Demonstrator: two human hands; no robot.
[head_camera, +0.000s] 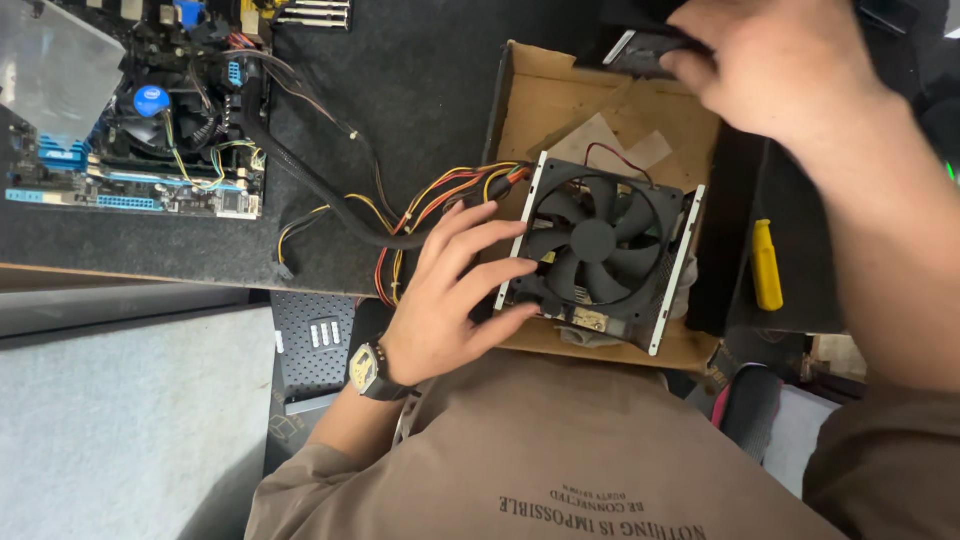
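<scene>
We find the left hand (450, 295) spread wide, its grip apart: the fingers (490, 270) lie flat against the left side of a black multi-bladed cooling fan in a grey metal frame (597, 250), pressing on it without closing around it. A dark wristwatch with a yellow-edged face (368, 370) sits on that wrist. The fan unit rests in a shallow brown cardboard box (560, 95), against the box's near wall, at the near edge of the counter (420, 80), which is covered in dark grey matting.

The right hand (770, 65) is at the far right corner of the box, its grip clamped on a small flat black and grey component (640, 52); the fingers curl over its edge, and most of the piece is hidden under the hand, so we cannot tell its kind.

From the left side of the fan unit, a bundle of orange, yellow, red and black wires (430, 205) runs out over the box wall onto the matting. A thick black sleeved cable (300, 170) continues from there to a computer motherboard with blue slots and a round black cooler (150, 120) in the far left corner of the counter.

Just right of the box, a yellow-handled tool (766, 265) lies on a dark surface. Below the counter's near edge we note a black perforated panel (315, 340).
</scene>
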